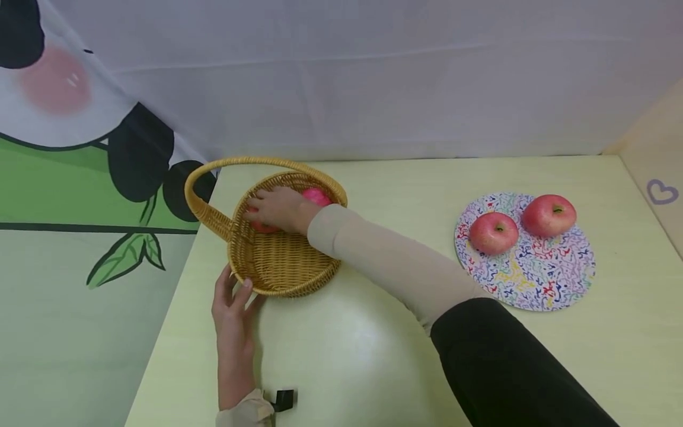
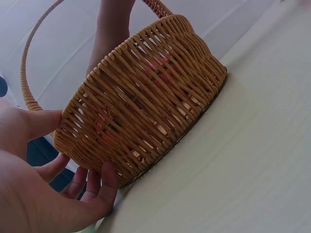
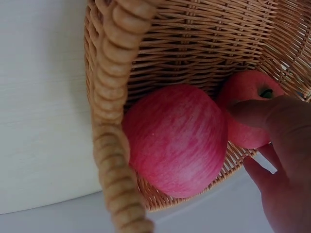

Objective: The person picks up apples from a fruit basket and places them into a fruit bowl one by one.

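Expect a firm, fairly light, smooth and perhaps slippery apple [image 3: 243, 87], lying at ten o'clock inside the wicker basket [image 1: 283, 261], beside a second apple [image 3: 180, 141] at one o'clock; best taken round its widest part. Note the right hand [image 1: 283, 207] half open, curled round the first; likewise the left hand [image 1: 233, 305], gripping the basket's side at seven o'clock; no readable brand or label, only squiggles on the plate [image 1: 544, 279] at three o'clock.
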